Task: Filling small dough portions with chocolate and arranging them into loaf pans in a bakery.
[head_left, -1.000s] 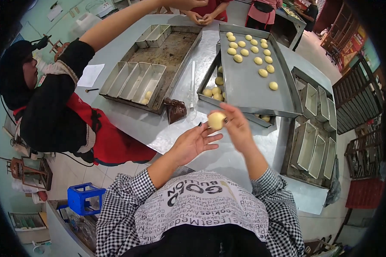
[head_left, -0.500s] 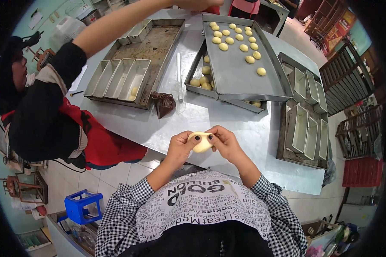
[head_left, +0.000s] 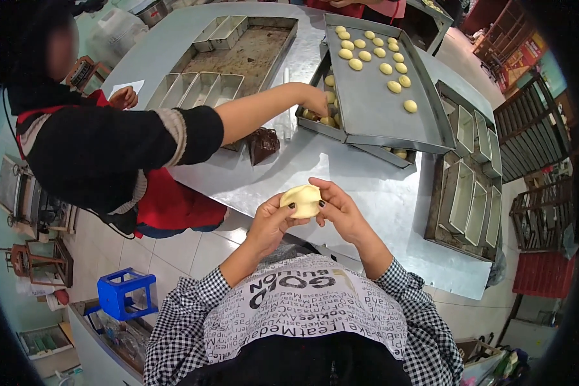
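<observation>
Left hand (head_left: 268,222) and right hand (head_left: 343,214) held a pale-yellow, flattened dough round (head_left: 302,198) between them. Looked light, soft, stretchy; rim was the best hold. Beyond left hand sat a dark-brown crumpled plastic bag (head_left: 262,147); beyond right, a grey rectangular metal tray (head_left: 374,109).

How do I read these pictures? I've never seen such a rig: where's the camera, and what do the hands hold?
There is no machine here: a person works bare-handed. Every picture comes from a wide fisheye camera on that person's head, looking down, so straight edges bend. The left hand holds a flattened piece of pale yellow dough; the right hand touches its right edge. On the metal table are an upper tray of dough balls, a lower tray partly beneath it, loaf tins on both sides and a brown bag. A co-worker's hand reaches into the lower tray.
</observation>
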Available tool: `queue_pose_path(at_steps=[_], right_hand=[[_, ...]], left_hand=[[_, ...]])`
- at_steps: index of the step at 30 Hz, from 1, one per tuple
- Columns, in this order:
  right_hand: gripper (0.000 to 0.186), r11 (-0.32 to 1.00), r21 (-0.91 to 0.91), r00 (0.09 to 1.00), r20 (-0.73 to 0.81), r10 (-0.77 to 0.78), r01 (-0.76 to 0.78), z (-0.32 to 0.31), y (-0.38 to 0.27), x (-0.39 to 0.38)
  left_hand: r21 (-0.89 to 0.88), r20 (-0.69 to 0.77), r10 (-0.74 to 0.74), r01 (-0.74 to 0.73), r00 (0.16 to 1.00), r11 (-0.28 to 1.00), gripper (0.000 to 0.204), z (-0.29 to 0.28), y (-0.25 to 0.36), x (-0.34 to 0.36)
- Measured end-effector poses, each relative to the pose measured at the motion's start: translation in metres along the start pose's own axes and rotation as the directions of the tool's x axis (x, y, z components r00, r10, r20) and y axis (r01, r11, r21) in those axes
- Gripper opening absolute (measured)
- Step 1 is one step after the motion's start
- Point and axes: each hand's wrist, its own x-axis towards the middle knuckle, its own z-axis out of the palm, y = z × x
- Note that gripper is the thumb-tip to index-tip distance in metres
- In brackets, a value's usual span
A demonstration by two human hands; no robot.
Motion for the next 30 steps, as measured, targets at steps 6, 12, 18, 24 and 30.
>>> queue_pose_path(at_steps=[6, 12, 18, 24, 30], right_hand=[[0.020, 0.978, -0.202, 0.990, -0.138, 0.017, -0.045, 0.018, 0.019, 0.010], [0.018, 0.387, -0.861, 0.830, 0.069, -0.554, 0.330, 0.019, 0.007, 0.015], [0.032, -0.013, -0.886, 0.785, 0.418, -0.458, 0.464, 0.033, 0.001, -0.002], [0.027, 0.655, -0.723, 0.907, -0.094, -0.410, 0.221, 0.027, 0.020, 0.030], [0.028, 0.897, -0.443, 0.985, -0.158, -0.070, -0.007, 0.007, 0.046, 0.037]], left_hand=[[0.218, -0.171, 0.103, -0.064, 0.980, 0.974, 0.027, -0.027, -0.015, 0.006], [-0.104, -0.209, -0.162, 0.142, 0.965, 0.984, 0.054, -0.027, -0.006, 0.003], [-0.251, -0.109, -0.110, 0.080, 0.988, 0.965, 0.035, -0.032, -0.010, 0.009], [0.150, -0.065, 0.057, -0.046, 0.996, 0.988, 0.035, -0.033, -0.016, 0.017], [-0.126, -0.051, -0.043, 0.036, 0.998, 0.991, 0.032, -0.040, -0.018, 0.012]])
